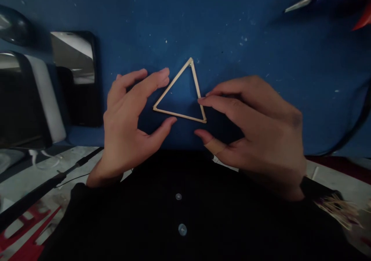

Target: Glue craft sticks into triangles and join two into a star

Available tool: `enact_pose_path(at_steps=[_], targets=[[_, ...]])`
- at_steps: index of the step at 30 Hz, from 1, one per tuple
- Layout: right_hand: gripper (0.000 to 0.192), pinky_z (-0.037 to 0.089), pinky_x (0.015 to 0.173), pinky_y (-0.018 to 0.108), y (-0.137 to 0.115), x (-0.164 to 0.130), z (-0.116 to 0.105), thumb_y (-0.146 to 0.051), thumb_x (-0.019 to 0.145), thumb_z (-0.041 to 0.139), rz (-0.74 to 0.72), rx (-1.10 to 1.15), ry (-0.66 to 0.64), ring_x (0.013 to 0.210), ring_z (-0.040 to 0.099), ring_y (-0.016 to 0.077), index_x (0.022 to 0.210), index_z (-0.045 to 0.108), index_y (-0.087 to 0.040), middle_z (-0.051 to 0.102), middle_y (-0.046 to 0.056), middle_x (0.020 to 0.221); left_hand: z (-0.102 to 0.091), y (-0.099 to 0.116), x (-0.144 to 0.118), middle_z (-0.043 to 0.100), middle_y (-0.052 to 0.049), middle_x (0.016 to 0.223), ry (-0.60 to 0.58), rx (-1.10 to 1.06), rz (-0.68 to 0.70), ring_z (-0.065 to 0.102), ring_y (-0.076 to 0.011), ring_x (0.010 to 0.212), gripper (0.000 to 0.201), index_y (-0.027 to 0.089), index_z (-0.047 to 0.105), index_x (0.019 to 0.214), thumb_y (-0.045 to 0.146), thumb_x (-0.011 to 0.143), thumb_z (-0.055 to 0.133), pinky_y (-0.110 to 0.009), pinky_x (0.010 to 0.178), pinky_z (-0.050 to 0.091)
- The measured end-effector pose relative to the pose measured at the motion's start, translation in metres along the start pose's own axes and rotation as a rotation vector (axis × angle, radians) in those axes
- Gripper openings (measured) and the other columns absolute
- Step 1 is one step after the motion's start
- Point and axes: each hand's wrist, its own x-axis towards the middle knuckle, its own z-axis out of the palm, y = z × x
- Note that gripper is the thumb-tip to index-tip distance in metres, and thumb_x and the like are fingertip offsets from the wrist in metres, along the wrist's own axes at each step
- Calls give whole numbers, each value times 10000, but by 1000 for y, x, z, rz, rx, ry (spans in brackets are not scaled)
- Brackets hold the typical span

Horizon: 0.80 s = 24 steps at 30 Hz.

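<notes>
Stick triangle [180,115] is lying on the blue tabletop [139,29], near the middle of the near edge. Left hand [124,116] is curving wide around its left corner, gripping nothing; can't tell if fingertips are touching. Right hand [252,126] is holding thumb and fingers apart, index apparently resting on the right stick [195,80]. Risk: if that index is pressing unevenly, the frame could be skewing or a corner joint popping.
</notes>
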Motion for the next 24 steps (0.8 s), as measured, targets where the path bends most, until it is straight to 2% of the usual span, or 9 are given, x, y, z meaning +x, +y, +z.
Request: enact_pose_path(at_steps=[5,9,17,21,24], targets=[[337,666,810,436,2,-2,1,-211,950,791,-23,5,30,981,759,264,1283,746,-188,770,122,1222,0,3,0,775,-20,1437,-29,43,-56,644,-375,1497,665,393,558,1616,316,994,781,-674,1350,472],[333,667,818,428,3,-3,1,-223,954,798,-16,-2,23,971,750,247,1282,756,-185,774,123,1233,-1,4,-2,752,-3,1488,-68,52,-115,577,-401,1571,754,443,502,1672,337,979,781,-701,1378,442],[327,656,839,407,2,-2,1,-228,939,813,-5,6,25,948,743,235,1256,781,-154,773,124,1223,0,4,-2,762,39,1486,-59,44,-88,603,-397,1540,716,477,559,1635,265,982,760,-706,1358,446],[308,650,832,400,1,-2,2,-233,962,790,3,2,25,953,742,226,1266,769,-189,771,101,1219,2,6,-1,769,33,1472,-32,50,-79,640,-391,1499,686,464,594,1594,237,966,752,-694,1342,456],[311,650,842,399,1,-3,2,-250,973,786,5,15,27,972,750,229,1280,756,-211,764,94,1230,4,6,0,803,7,1410,10,49,-57,681,-385,1442,605,381,653,1527,236,951,772,-678,1305,492]])
